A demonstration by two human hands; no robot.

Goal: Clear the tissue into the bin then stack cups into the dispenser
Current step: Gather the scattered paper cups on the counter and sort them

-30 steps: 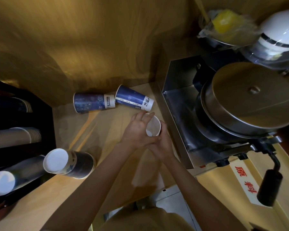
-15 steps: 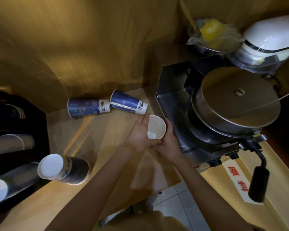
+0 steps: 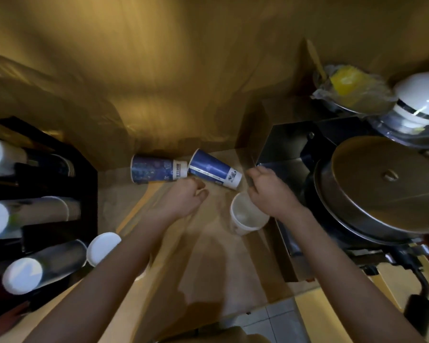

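Steel machine (image 3: 382, 194) is crowding the right side of the table (image 3: 208, 280); black dispenser (image 3: 47, 194) is standing at left. Both hands have let go of the white cup (image 3: 245, 219) — it is now sitting upright between them. Left hand (image 3: 186, 199) is hovering, loosely curled, grip empty; right hand (image 3: 270, 191) likewise, above the rim. Two blue cups (image 3: 159, 169) (image 3: 214, 168) are lying on their sides — one white-based cup (image 3: 103, 247) beside the dispenser.

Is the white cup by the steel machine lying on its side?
No, the white cup stands upright on the counter, its open mouth facing up, beside the right hand.
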